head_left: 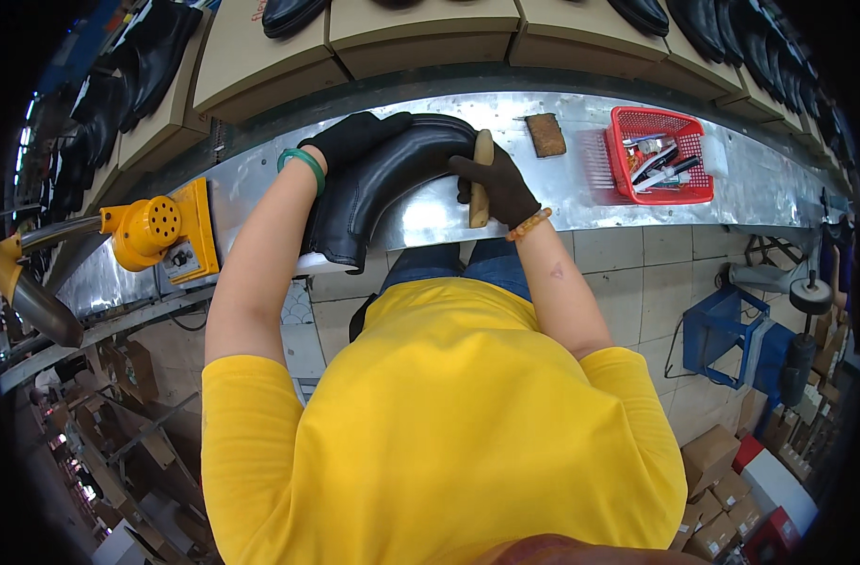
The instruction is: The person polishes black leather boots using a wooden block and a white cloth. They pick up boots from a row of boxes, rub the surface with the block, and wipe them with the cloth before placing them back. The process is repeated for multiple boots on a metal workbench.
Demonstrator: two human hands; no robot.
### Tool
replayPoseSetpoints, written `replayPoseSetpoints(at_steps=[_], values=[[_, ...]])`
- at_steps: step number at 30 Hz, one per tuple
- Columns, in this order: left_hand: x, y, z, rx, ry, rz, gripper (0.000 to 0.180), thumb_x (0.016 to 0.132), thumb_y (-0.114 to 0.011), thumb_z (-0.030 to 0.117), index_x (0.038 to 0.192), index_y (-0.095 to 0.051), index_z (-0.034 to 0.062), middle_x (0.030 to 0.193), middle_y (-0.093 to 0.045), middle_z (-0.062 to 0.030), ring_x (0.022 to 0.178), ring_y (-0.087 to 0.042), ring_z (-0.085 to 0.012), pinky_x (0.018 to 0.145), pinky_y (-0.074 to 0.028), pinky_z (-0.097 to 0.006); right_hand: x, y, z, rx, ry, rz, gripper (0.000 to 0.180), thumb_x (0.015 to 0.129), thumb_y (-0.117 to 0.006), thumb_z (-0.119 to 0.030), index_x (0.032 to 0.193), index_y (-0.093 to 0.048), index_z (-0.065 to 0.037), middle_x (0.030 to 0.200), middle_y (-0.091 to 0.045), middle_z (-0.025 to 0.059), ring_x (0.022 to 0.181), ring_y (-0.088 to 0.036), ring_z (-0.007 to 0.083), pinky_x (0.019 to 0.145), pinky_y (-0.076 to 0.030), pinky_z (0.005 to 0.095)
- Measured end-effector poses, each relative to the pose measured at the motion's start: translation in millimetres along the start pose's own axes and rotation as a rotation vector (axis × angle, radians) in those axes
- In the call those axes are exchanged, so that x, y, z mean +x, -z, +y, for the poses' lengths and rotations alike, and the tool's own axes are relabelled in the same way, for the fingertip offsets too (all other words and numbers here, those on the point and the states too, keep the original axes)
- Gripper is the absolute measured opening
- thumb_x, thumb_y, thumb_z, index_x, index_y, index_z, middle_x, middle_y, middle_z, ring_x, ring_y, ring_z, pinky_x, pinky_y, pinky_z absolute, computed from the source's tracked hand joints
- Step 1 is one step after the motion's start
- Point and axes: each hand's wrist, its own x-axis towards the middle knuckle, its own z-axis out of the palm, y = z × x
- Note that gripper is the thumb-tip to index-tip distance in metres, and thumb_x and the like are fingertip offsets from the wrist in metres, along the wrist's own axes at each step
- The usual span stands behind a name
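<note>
A: What stands at the far left?

B: A yellow machine [152, 231] with round vent holes, on a silver metal worktop [576, 193]. Behind, a row of brown cardboard boxes [420, 47] runs left to right, black leather shoes [293, 14] on top; I cannot see inside the boxes.

A: And the left hand?

B: That black-gloved left hand [350, 139] rests on the far side of a curved black leather boot [392, 184], fingers close together along its upper edge. A green bangle [305, 162] rings the wrist.

A: Where is the boot?

B: On the worktop, between both hands, its lower-left end reaching over the near edge.

A: The right hand?

B: Dark-gloved too, the right hand [501, 188] has its fingers closed round a slim tan bar [482, 155] by the boot's right end. Whether bar and boot touch, I cannot tell.

A: Further right?

B: A flat brown rectangular pad [546, 135], then a red plastic basket [675, 196] with perforated walls. Slim black-and-white tools [670, 175] lie crisscrossed in it, among pieces too small to tell.
</note>
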Motion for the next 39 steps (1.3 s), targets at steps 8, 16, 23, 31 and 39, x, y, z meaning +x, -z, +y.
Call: replayPoseSetpoints(at_steps=[8,16,23,31,39], values=[[-45,5,-15,-0.282,-0.502,0.222,0.078,0.077,-0.071,0.038,0.139,-0.038,0.0044,0.125,-0.054,-0.0206,0.116,-0.053,-0.0298,0.098,-0.042,-0.036,-5,-44,-31,-0.071,0.295,0.014,0.042,0.070,-0.079,-0.013,0.104,-0.057,-0.003,0.080,-0.061,0.0038,0.061,-0.058,0.0094,0.050,-0.049,0.0224],[-117,-3,-46,-0.338,-0.380,0.483,0.117,0.055,-0.084,0.028,0.146,-0.015,0.0057,0.130,-0.049,-0.0217,0.122,-0.048,-0.0316,0.101,-0.040,-0.039,-3,-100,-64,-0.132,0.370,-0.071,0.056,0.067,-0.082,-0.015,0.115,-0.055,-0.003,0.091,-0.061,0.0057,0.067,-0.059,0.0104,0.052,-0.051,0.0224],[-166,-25,-83,-1.062,-0.450,0.624,0.080,0.064,-0.075,0.012,0.135,-0.037,0.0041,0.118,-0.056,-0.0120,0.110,-0.054,-0.0240,0.093,-0.047,-0.035,-2,-120,-80,-0.128,0.330,-0.245,0.044,0.077,-0.073,-0.013,0.116,-0.055,-0.003,0.102,-0.061,0.0059,0.064,-0.058,0.0091,0.052,-0.051,0.0233],[-220,-45,-92,-1.643,-0.478,0.668,0.060,0.072,-0.063,0.006,0.129,-0.044,0.0022,0.117,-0.055,-0.0116,0.105,-0.056,-0.0241,0.092,-0.048,-0.034,42,-48,16,-1.067,0.535,0.132,0.041,0.077,-0.072,-0.025,0.113,-0.059,-0.010,0.097,-0.065,0.0129,0.084,-0.063,0.0282,0.075,-0.050,0.0381],[-208,-44,-104,-0.839,-0.235,1.094,0.090,0.061,-0.081,0.024,0.135,-0.035,0.0014,0.120,-0.054,-0.0150,0.111,-0.053,-0.0274,0.094,-0.046,-0.036,12,-15,6,-1.762,0.375,0.378,0.051,0.077,-0.067,-0.044,0.120,-0.055,-0.021,0.114,-0.059,0.0072,0.099,-0.057,0.0292,0.079,-0.046,0.0439]])
